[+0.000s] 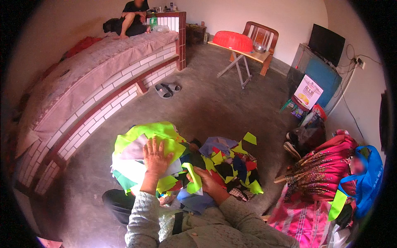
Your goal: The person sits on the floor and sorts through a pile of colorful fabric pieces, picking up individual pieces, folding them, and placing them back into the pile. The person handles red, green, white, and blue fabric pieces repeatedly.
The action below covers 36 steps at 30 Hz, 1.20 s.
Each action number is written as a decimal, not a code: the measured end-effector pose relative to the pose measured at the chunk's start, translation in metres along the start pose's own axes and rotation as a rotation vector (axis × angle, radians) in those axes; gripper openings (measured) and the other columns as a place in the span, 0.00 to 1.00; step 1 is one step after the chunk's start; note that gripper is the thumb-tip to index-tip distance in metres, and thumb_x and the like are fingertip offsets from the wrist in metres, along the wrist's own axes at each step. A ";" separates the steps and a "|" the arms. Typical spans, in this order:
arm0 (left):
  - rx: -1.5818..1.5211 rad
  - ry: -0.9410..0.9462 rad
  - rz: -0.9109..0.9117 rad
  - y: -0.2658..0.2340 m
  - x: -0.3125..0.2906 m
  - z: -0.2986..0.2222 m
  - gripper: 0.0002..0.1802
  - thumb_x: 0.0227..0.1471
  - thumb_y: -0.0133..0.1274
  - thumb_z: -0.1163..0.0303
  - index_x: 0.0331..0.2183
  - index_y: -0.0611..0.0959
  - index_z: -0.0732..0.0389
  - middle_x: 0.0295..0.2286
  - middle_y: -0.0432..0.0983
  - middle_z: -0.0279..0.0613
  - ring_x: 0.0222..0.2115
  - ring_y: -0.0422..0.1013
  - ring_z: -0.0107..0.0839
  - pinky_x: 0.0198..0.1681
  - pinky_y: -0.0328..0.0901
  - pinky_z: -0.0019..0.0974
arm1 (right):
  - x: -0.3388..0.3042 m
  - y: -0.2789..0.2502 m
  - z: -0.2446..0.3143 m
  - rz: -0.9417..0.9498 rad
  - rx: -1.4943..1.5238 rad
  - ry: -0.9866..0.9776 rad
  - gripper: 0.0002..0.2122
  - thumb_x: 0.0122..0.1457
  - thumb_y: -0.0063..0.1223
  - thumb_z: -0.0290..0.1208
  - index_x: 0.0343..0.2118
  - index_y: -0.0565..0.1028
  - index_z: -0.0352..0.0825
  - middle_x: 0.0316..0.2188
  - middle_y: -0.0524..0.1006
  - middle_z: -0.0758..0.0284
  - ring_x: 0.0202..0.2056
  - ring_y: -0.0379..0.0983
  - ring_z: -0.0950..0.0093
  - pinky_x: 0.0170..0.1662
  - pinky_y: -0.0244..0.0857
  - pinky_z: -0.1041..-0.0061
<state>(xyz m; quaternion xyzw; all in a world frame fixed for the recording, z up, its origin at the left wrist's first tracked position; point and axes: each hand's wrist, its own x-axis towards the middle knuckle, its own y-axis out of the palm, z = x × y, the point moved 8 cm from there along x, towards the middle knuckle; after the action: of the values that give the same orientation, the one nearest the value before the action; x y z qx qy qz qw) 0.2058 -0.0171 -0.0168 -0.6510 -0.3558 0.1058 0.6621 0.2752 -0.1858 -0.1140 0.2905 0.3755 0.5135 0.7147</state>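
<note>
I watch remotely as the left hand (156,160) lies flat, fingers spread, gripping nothing, on a rounded cloth heap (126,142). The right hand (208,182) pinches a curled lime strip (193,182) at the heap's edge, near crumpled scraps (226,168).

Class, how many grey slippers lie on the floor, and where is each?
2. One slipper lies beside the brick-faced platform; the other slipper lies just right of the first. Others could be hidden from view.

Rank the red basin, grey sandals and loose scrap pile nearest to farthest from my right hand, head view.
1. Loose scrap pile, right of your right hand.
2. Grey sandals, ahead-left on the floor.
3. Red basin, on the far table.
</note>
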 end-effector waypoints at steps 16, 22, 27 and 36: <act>-0.008 -0.014 0.015 0.002 0.000 0.001 0.37 0.50 0.44 0.41 0.55 0.68 0.54 0.59 0.50 0.51 0.61 0.44 0.50 0.61 0.38 0.56 | 0.002 -0.006 -0.001 0.084 -0.002 -0.006 0.16 0.63 0.43 0.42 0.44 0.70 0.34 0.32 0.76 0.66 0.31 0.73 0.77 0.33 0.68 0.79; 0.004 -0.008 0.039 0.000 0.000 -0.006 0.37 0.51 0.42 0.42 0.57 0.65 0.54 0.59 0.50 0.51 0.61 0.44 0.50 0.61 0.38 0.56 | 0.011 -0.026 -0.007 0.140 0.053 -0.011 0.15 0.63 0.42 0.40 0.43 0.70 0.32 0.32 0.76 0.65 0.30 0.73 0.76 0.33 0.68 0.77; 0.016 -0.007 0.019 0.004 -0.001 -0.002 0.37 0.51 0.42 0.42 0.56 0.65 0.54 0.59 0.50 0.52 0.60 0.44 0.51 0.61 0.39 0.56 | 0.007 -0.015 -0.004 0.100 0.094 -0.014 0.15 0.63 0.42 0.39 0.44 0.69 0.32 0.33 0.76 0.63 0.31 0.74 0.75 0.34 0.69 0.78; 0.000 -0.020 0.011 0.004 0.002 0.002 0.39 0.50 0.42 0.39 0.57 0.65 0.52 0.59 0.51 0.51 0.60 0.46 0.50 0.60 0.40 0.56 | 0.007 -0.015 -0.003 0.079 0.092 0.008 0.15 0.63 0.42 0.41 0.43 0.71 0.33 0.31 0.76 0.65 0.30 0.74 0.76 0.32 0.70 0.76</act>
<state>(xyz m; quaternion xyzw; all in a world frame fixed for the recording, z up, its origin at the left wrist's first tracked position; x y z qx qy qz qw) 0.2075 -0.0136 -0.0202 -0.6519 -0.3589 0.1157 0.6579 0.2818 -0.1832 -0.1289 0.3358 0.3899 0.5247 0.6782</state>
